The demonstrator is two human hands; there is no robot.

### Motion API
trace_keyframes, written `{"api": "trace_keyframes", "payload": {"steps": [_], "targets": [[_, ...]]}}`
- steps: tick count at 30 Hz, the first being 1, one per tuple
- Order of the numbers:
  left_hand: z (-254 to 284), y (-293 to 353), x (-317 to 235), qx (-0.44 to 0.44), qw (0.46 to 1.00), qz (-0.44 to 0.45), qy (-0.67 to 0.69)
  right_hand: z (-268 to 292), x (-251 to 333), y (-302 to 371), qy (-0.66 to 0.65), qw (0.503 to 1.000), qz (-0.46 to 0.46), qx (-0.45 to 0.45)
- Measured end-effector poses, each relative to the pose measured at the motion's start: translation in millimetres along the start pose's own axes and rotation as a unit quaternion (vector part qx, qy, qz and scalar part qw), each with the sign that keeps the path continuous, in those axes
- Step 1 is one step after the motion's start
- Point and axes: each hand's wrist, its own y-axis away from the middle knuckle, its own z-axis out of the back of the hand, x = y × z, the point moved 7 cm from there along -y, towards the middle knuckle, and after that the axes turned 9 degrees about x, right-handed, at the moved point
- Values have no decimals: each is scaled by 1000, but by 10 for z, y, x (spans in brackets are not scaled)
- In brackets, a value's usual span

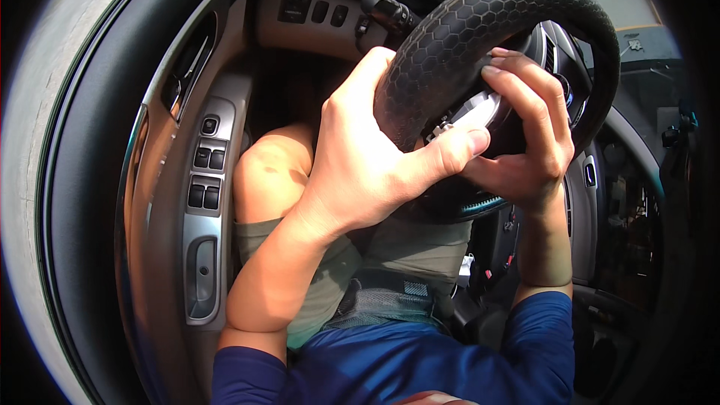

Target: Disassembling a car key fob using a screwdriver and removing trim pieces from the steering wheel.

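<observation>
A black steering wheel cover [450,26] with a honeycomb pattern sits around the steering wheel, whose lower rim [484,206] shows light stitching. My left hand [364,154] grips the cover's left side. Its fingers go behind the rim, out of sight, and its thumb reaches inward across a silver spoke [480,111]. Inside the ring, my right hand [536,124] is bent with its fingertips at the cover's inner edge, next to the silver spoke. My right thumb is largely hidden behind my left thumb.
On the left is the car door with window switches [206,157] and a pull handle [202,277]. A stalk [386,11] sticks out behind the wheel, near dashboard buttons [319,11]. My legs [274,165] are below the wheel. The centre console [480,319] lies to the right.
</observation>
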Motion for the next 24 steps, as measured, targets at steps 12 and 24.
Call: {"api": "trace_keyframes", "payload": {"steps": [12,24], "targets": [[-20,-7,-36,12,1000,19,-9,28,15,23,-19,999,4,-45],[14,-18,-52,9,1000,-29,7,36,-21,-41,-36,998,34,-27]]}}
